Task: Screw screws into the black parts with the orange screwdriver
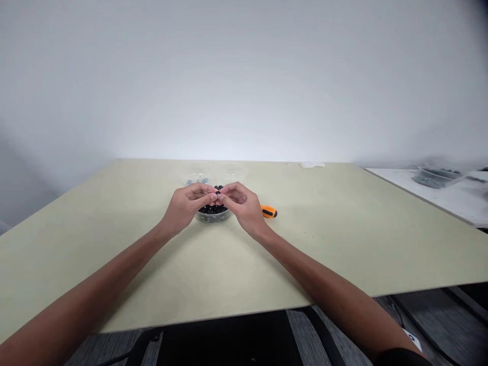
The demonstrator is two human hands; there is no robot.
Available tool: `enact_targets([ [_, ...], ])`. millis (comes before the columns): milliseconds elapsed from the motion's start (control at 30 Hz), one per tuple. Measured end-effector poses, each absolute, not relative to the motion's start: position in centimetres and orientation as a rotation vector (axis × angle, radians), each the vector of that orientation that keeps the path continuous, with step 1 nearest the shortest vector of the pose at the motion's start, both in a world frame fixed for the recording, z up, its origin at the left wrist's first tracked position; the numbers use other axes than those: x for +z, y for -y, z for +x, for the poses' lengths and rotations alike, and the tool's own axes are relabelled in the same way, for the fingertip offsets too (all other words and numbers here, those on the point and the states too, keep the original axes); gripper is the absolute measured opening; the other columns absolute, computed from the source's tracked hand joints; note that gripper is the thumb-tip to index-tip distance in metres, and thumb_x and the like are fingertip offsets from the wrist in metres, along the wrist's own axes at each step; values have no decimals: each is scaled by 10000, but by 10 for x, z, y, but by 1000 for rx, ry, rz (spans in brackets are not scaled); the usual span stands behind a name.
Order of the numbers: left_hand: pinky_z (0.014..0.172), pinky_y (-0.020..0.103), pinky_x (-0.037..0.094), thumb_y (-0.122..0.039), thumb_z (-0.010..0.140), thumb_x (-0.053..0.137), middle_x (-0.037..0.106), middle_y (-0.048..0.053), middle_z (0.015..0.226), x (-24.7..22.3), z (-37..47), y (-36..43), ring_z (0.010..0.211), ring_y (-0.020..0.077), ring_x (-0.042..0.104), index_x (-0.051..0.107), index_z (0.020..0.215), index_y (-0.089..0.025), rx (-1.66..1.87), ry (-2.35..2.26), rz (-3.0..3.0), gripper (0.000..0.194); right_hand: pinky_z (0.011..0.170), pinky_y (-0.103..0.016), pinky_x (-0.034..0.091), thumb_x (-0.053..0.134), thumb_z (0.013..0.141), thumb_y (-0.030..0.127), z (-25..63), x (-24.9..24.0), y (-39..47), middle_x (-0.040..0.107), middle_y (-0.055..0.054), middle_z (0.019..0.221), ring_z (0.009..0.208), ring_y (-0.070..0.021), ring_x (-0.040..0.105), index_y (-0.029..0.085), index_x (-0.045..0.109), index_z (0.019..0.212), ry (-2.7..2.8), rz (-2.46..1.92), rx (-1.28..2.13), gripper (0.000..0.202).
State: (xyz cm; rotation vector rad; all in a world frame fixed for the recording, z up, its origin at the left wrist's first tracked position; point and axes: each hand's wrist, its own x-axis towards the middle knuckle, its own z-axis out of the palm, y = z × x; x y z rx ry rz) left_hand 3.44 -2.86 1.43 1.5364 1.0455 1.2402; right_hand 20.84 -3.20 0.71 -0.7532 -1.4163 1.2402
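Black small part (218, 190) pinched between two hands above one clear dish on one pale table (114, 244).

One table carries three clear dishes: one dish of black parts (213, 212) beneath the hands, one dish of silvery pieces (198, 179) behind, and one further dish (233, 176), contents unclear. One orange-handled tool (269, 211) lies just beside the right hand (244, 206). Left hand (188, 203) and right hand meet fingertip to fingertip, fingers curled, both closed on the part.

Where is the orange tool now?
In the head view, the orange tool lies on the table, just right of the right hand.
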Motion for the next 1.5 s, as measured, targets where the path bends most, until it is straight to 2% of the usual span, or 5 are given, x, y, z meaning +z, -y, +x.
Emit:
enact_targets([
  [400, 755, 272, 548, -380, 839, 712, 646, 32, 911, 9, 41, 28, 859, 162, 642, 675, 880, -210, 1426, -1163, 1712, 178, 840, -267, 565, 714, 798, 362, 202, 10, 32, 664, -17, 901, 811, -122, 690, 164, 610, 973, 1239, -802, 1350, 284],
  [633, 884, 325, 531, -306, 859, 686, 604, 67, 1072, 3, 40, 26, 1056, 191, 599, 673, 893, -207, 1589, -1092, 2017, 106, 854, -280, 571, 735, 779, 377, 202, 9, 29, 669, -27, 884, 775, -107, 678, 151, 624, 988, 1214, -745, 1417, 327],
  [967, 768, 295, 525, -284, 827, 711, 603, 26, 875, 6, 39, 27, 832, 156, 603, 624, 818, -193, 1559, -1024, 1917, 126, 791, -253, 563, 749, 762, 366, 205, 7, 25, 628, 4, 834, 738, -84, 645, 165, 574, 975, 1249, -685, 1464, 341],
  [1167, 787, 303, 537, -364, 828, 712, 655, 50, 966, 6, 35, 27, 906, 191, 644, 713, 940, -221, 1447, -1114, 1834, 181, 803, -268, 556, 755, 759, 383, 209, 5, 20, 616, 0, 874, 771, -93, 645, 177, 569, 965, 1287, -620, 1533, 345],
  [1500, 805, 294, 526, -287, 871, 659, 680, 25, 967, 7, 38, 29, 901, 173, 645, 742, 939, -255, 1509, -1113, 1922, 112, 830, -254, 550, 743, 781, 392, 208, 5, 22, 656, -18, 858, 804, -99, 652, 159, 621, 928, 1317, -670, 1483, 301],
])
